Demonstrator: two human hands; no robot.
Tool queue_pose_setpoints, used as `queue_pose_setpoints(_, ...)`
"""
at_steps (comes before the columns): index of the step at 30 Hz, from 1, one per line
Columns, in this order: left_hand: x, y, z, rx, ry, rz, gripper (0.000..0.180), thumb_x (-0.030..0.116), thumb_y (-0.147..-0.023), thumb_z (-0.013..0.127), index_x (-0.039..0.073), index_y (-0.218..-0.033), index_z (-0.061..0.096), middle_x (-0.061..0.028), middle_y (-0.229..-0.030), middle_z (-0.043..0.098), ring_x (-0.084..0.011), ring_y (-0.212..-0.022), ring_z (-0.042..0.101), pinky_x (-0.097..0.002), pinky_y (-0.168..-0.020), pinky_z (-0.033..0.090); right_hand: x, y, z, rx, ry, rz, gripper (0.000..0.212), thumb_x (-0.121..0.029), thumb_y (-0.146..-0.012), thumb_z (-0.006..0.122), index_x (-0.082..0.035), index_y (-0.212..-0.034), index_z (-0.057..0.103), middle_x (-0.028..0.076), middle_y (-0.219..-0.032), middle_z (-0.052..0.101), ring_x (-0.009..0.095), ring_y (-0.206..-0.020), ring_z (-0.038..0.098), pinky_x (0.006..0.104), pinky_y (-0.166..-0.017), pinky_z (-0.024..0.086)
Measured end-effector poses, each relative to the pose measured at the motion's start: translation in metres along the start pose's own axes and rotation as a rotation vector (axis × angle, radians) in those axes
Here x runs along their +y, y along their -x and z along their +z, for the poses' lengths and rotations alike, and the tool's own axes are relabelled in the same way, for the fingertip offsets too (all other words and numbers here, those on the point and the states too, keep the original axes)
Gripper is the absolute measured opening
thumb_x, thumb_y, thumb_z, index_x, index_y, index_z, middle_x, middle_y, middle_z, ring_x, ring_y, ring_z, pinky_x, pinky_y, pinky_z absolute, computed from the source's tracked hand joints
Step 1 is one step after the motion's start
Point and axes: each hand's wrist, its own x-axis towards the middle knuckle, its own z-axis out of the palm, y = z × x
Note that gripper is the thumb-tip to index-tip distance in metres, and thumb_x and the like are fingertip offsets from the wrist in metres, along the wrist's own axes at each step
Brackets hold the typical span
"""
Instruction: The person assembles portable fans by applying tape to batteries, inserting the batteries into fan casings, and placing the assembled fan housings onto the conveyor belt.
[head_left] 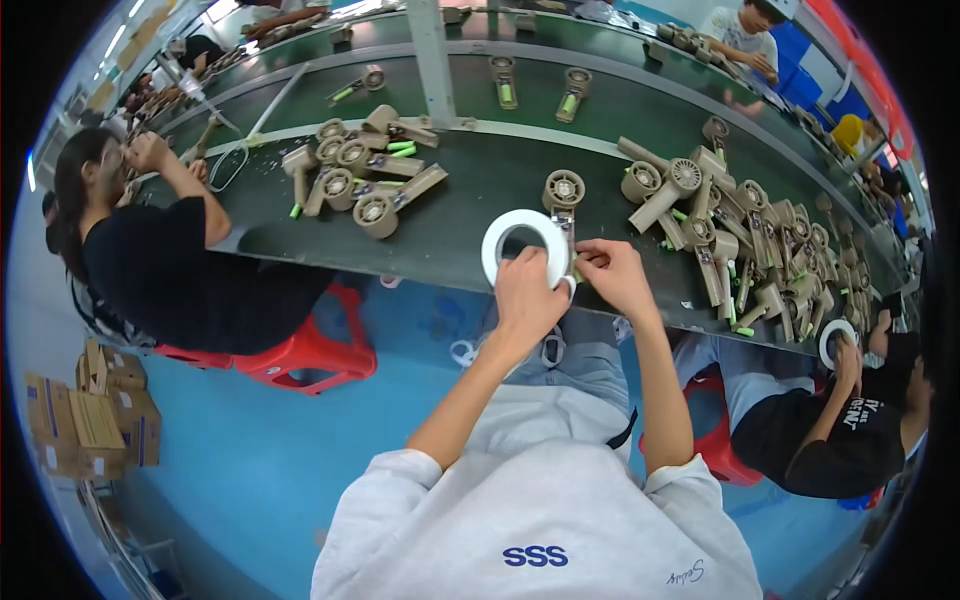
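Note:
A beige handheld fan [565, 188] lies on the dark green conveyor belt in front of me, its round head pointing away and its handle uncovered, with inner parts showing. My left hand [533, 290] is closed on a roll of white tape [494, 245], fingers over the ring's near side. The roll sits upright beside the handle, at its left. On the handle's right, my right hand [617, 275] has thumb and forefinger pinched together against its lower part. A bit of green shows by those fingertips. What small part they pinch is too small to make out.
Beige fans are heaped on the belt [470, 240] at the right [700, 215] and left [375, 215], some with green batteries. A white post [430, 65] rises beyond. Co-workers sit at left [150, 250] and right [840, 430], the right one with a tape roll [836, 343].

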Motion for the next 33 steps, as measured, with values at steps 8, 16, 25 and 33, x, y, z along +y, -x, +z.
queue_pose_setpoints(8,0.003,-0.013,-0.003,-0.122,-0.096,-0.073,0.022,0.015,-0.073,0.08,0.002,-0.087,0.069,-0.0131,-0.086,0.068,-0.0377,-0.079,0.064,-0.0447,-0.073,0.045,0.015,-0.004,-0.015,-0.017,-0.157,0.091,0.021,-0.008,-0.093,0.063,0.005,-0.105,0.074,0.004,-0.081,0.071,0.009,-0.069,0.065,0.0236,-0.061,0.05)
queue_pose_setpoints(16,0.017,-0.016,-0.013,-0.154,0.262,-0.28,0.019,0.019,-0.079,0.084,0.007,-0.086,0.07,-0.0064,-0.067,0.064,-0.0277,-0.056,0.058,-0.0366,-0.063,0.04,0.007,0.0,-0.021,-0.136,-0.854,0.421,0.017,-0.011,-0.097,0.063,0.001,-0.107,0.071,0.004,-0.09,0.071,0.008,-0.072,0.065,0.0212,-0.058,0.048)
queue_pose_setpoints(25,0.025,-0.034,-0.02,-0.239,0.453,-0.562,0.015,0.003,-0.085,0.08,-0.004,-0.085,0.066,-0.0088,-0.074,0.069,-0.0095,-0.065,0.066,-0.0258,-0.056,0.048,-0.003,0.018,0.008,0.042,-1.018,0.402,0.014,0.004,-0.091,0.069,0.001,-0.105,0.067,0.006,-0.094,0.071,0.01,-0.084,0.065,0.0238,-0.069,0.052)
queue_pose_setpoints(33,0.022,-0.061,-0.03,-0.262,0.741,-0.633,0.041,-0.007,-0.082,0.08,0.006,-0.071,0.043,-0.0131,-0.081,0.072,-0.0122,-0.077,0.071,-0.0243,-0.064,0.054,-0.026,0.014,-0.022,0.329,-0.044,-0.172,0.044,0.007,-0.074,0.077,0.0,-0.116,0.065,0.012,-0.105,0.069,0.016,-0.087,0.065,0.0243,-0.067,0.049)
